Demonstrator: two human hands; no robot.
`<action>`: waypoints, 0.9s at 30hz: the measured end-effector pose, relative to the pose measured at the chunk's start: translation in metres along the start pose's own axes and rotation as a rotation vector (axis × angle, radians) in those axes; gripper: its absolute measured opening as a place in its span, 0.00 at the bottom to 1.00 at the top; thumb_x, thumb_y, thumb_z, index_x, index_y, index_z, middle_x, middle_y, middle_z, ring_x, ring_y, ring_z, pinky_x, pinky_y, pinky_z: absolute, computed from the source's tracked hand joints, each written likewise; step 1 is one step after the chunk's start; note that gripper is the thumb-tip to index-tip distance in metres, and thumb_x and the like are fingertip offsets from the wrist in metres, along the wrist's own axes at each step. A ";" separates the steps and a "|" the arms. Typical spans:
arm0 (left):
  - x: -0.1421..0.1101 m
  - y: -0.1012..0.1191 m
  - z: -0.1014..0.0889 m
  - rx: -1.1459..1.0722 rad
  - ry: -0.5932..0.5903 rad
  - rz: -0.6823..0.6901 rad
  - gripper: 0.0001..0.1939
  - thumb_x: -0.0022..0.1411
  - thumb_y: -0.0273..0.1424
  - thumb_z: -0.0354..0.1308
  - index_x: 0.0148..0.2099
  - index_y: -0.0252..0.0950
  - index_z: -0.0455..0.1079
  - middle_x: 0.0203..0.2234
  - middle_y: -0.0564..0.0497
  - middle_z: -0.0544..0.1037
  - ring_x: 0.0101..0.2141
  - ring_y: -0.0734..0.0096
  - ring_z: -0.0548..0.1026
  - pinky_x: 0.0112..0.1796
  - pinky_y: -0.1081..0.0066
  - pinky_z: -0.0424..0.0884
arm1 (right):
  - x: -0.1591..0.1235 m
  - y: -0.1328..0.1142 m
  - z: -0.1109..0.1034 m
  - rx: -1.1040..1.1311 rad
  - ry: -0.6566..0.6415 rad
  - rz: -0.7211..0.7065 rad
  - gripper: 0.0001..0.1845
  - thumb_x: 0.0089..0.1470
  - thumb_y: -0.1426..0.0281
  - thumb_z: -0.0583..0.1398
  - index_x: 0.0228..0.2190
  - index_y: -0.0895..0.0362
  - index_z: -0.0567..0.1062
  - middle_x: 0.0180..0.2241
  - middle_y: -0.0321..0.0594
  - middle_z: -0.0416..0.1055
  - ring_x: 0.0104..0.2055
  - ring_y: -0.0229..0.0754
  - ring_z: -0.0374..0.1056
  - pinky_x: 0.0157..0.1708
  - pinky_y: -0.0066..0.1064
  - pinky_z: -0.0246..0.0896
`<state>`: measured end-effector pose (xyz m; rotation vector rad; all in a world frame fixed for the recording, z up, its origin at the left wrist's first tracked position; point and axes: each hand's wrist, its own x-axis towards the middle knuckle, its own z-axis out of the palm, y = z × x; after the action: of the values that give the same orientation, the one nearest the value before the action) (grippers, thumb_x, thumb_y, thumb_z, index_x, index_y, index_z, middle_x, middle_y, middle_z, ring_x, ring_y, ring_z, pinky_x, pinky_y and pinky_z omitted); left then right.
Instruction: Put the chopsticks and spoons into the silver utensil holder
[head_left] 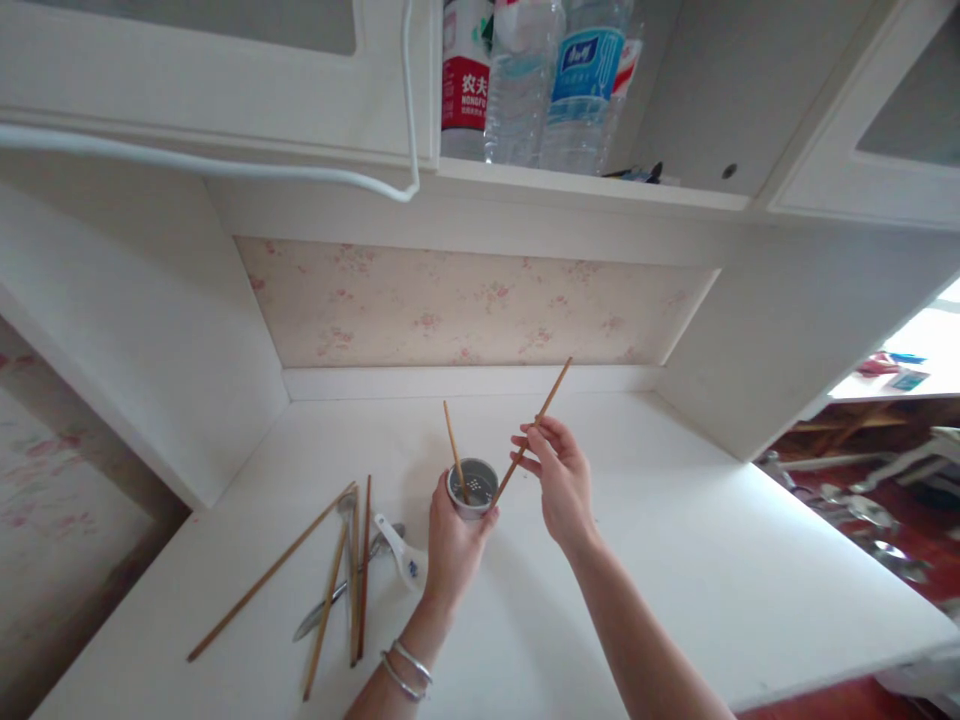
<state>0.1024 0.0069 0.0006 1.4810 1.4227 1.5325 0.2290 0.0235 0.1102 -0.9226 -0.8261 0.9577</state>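
Observation:
My left hand (457,545) is wrapped round a grey utensil holder (472,512) with drain holes in its bottom, its mouth tilted toward me. One chopstick (453,440) stands in the holder, leaning left. My right hand (559,470) pinches a second chopstick (553,393) that slants down to the holder's right rim; whether its lower tip is inside or just at the rim, I cannot tell. Left of the holder, several loose chopsticks (262,585) lie on the white desktop. Among them are metal spoons (315,618) and a white ceramic spoon (409,562), partly hidden by my left hand.
White side panels (795,330) and a flowered back wall (480,310) enclose the desktop (675,560). Overhead, an open shelf (600,190) holds plastic bottles (585,80). A white cable (300,172) hangs before the upper cabinet at left.

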 end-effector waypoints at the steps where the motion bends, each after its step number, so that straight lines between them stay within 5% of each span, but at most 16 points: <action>1: 0.001 0.002 -0.001 -0.023 -0.027 -0.014 0.36 0.50 0.34 0.66 0.59 0.37 0.57 0.52 0.41 0.70 0.53 0.54 0.69 0.54 0.55 0.62 | 0.001 0.000 0.001 0.001 0.000 0.003 0.15 0.49 0.62 0.65 0.38 0.54 0.72 0.37 0.37 0.72 0.37 0.41 0.73 0.35 0.35 0.73; 10: -0.004 0.013 -0.021 -0.228 -0.372 -0.077 0.35 0.50 0.26 0.64 0.60 0.40 0.56 0.51 0.45 0.72 0.50 0.63 0.72 0.52 0.62 0.65 | 0.009 0.024 -0.007 -0.150 -0.044 0.031 0.17 0.49 0.55 0.64 0.35 0.55 0.74 0.30 0.36 0.71 0.36 0.42 0.71 0.36 0.38 0.73; 17: -0.004 0.004 -0.020 -0.271 -0.350 -0.089 0.37 0.46 0.25 0.67 0.59 0.38 0.59 0.53 0.43 0.70 0.54 0.58 0.68 0.56 0.59 0.61 | -0.003 0.055 -0.020 -0.486 -0.111 -0.001 0.15 0.53 0.57 0.61 0.34 0.56 0.76 0.32 0.41 0.77 0.36 0.45 0.73 0.39 0.37 0.68; 27: -0.006 0.001 -0.020 -0.268 -0.369 -0.091 0.38 0.47 0.24 0.66 0.59 0.39 0.58 0.53 0.44 0.69 0.54 0.58 0.68 0.56 0.59 0.61 | -0.011 0.068 -0.016 -0.538 -0.165 -0.015 0.13 0.54 0.59 0.59 0.32 0.55 0.77 0.33 0.41 0.75 0.36 0.44 0.73 0.36 0.34 0.69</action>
<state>0.0855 -0.0043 0.0035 1.4234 1.0137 1.2574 0.2189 0.0284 0.0408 -1.3039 -1.2646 0.8168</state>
